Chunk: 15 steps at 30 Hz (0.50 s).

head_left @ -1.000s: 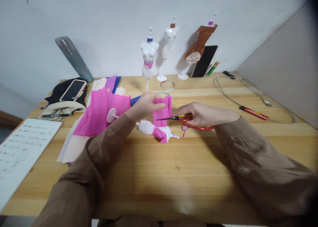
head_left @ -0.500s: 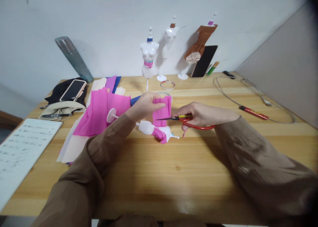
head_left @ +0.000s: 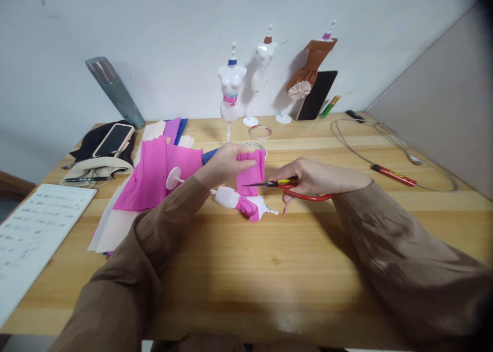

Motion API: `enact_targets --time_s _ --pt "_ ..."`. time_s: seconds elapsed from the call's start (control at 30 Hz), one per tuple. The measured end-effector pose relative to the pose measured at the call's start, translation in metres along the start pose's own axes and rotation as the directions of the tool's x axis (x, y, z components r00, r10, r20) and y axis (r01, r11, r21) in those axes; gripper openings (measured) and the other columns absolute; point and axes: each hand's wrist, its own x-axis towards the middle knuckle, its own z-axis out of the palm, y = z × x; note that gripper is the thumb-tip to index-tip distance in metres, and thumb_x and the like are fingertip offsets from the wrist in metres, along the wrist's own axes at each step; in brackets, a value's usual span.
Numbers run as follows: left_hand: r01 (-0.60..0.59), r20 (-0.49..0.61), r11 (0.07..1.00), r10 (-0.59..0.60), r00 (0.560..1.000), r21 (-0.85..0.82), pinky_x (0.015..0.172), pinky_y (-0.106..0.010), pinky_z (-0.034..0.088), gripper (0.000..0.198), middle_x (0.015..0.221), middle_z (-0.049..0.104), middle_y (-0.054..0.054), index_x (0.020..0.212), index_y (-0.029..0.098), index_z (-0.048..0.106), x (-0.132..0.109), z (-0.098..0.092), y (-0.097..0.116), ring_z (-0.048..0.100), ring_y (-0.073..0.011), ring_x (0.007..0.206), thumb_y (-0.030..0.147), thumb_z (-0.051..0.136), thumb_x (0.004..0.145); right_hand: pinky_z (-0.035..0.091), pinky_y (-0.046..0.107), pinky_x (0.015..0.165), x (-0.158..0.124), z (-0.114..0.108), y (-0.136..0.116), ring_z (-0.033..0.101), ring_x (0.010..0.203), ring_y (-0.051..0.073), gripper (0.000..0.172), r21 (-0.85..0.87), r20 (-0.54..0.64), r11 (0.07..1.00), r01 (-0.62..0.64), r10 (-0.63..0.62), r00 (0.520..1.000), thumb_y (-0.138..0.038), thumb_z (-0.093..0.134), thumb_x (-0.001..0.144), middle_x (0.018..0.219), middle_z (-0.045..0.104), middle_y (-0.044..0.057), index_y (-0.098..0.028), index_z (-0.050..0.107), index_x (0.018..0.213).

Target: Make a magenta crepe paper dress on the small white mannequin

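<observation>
Between thumb and fingers, my left hand [head_left: 224,163] pinches a folded piece of pink fabric [head_left: 252,171] above the table. My right hand [head_left: 310,175] is closed round red-handled scissors [head_left: 308,195], whose blades point left and lie across the fabric's lower part. A thin pink scrap [head_left: 285,207] hangs below the right hand. Just under the fabric a small white mannequin [head_left: 227,197] lies on its side, pink cloth wrapped round its middle. Its round base [head_left: 173,178] sticks out left of my left hand.
A pile of pink, cream and blue cloth [head_left: 142,188] lies left, near a phone [head_left: 113,140] and a written sheet [head_left: 42,229]. Small mannequins [head_left: 231,80] stand along the wall, one in a brown dress [head_left: 316,54]. A red-handled cable tool [head_left: 393,175] lies right. Tape rings [head_left: 260,132] lie behind my hands.
Almost nothing differs. Both hands, the scissors and the pink fabric stay in nearly the same place.
</observation>
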Motion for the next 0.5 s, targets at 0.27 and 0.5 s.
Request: enact_targets --time_s 0.27,0.5 --pt "0.005 0.012 1.0 -0.005 1.0 0.0 0.057 -0.024 0.032 0.023 0.056 0.042 0.004 0.056 0.016 0.049 0.0015 -0.0021 -0.0024 0.041 -0.0095 0.058 0.023 0.058 0.076 0.039 0.023 0.055 -0.0019 -0.0025 -0.004 0.052 0.056 0.012 0.044 0.004 -0.004 1.0 -0.029 0.029 1.0 -0.044 0.064 0.081 0.067 0.065 -0.001 -0.016 0.074 0.112" --pt "-0.005 0.005 1.0 0.005 1.0 0.028 0.057 -0.024 0.033 0.024 0.057 0.044 0.004 0.055 0.016 0.05 0.001 -0.0024 -0.0011 0.042 -0.0094 0.058 0.021 0.058 0.077 0.044 0.024 0.06 -0.0051 -0.0064 -0.0082 0.057 0.062 0.014 0.044 0.002 0.01 0.999 -0.035 0.035 0.999 -0.039 0.062 0.083 0.078 0.071 0.001 -0.018 0.071 0.12"
